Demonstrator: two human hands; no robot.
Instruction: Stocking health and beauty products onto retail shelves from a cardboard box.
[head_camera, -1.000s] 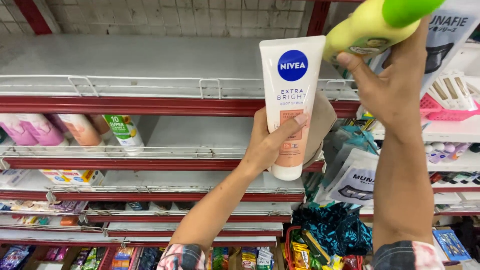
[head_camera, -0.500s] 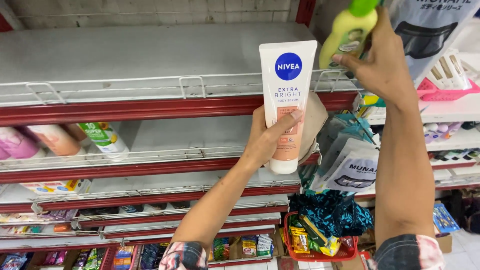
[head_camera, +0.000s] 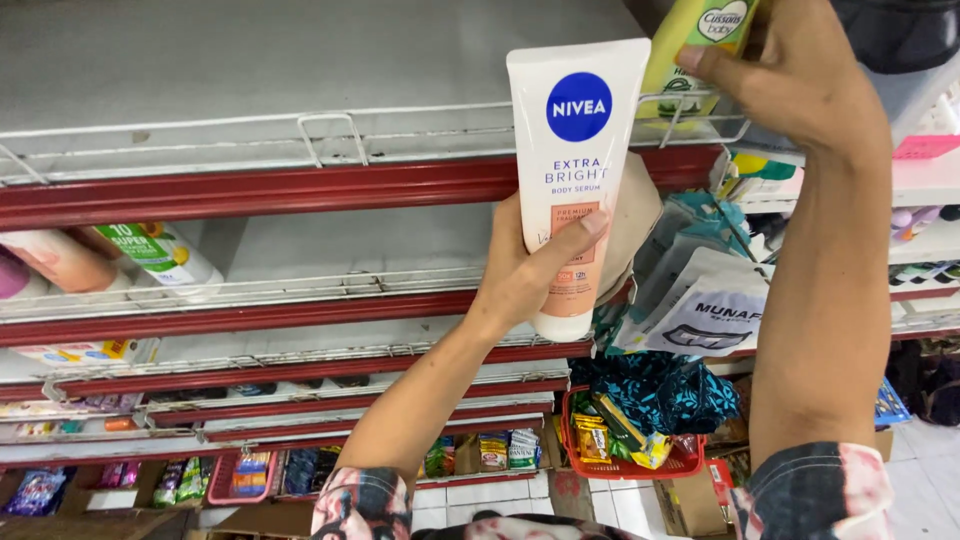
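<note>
My left hand (head_camera: 535, 270) grips a white lotion tube (head_camera: 574, 150) with a blue round logo and a peach lower part, cap end down, held upright in front of the red-edged shelves. A piece of brown cardboard (head_camera: 632, 225) sits behind the tube in the same hand. My right hand (head_camera: 795, 75) is raised at the top right and holds a yellow-green bottle (head_camera: 700, 40) against the wire rail of the top shelf (head_camera: 330, 140). The bottle's top is cut off by the frame edge.
Grey shelves with red fronts (head_camera: 250, 190) fill the left. Pink and green-labelled tubes (head_camera: 150, 255) lie on the second shelf at the left. Plastic-wrapped packs (head_camera: 700, 300) hang right of the tube. A red basket (head_camera: 620, 445) of goods sits below, with a cardboard box (head_camera: 690, 500) on the tiled floor.
The view has tilted down and left. My right hand with the yellow-green bottle has moved toward the top shelf's rail. My left hand still holds the white tube upright.
</note>
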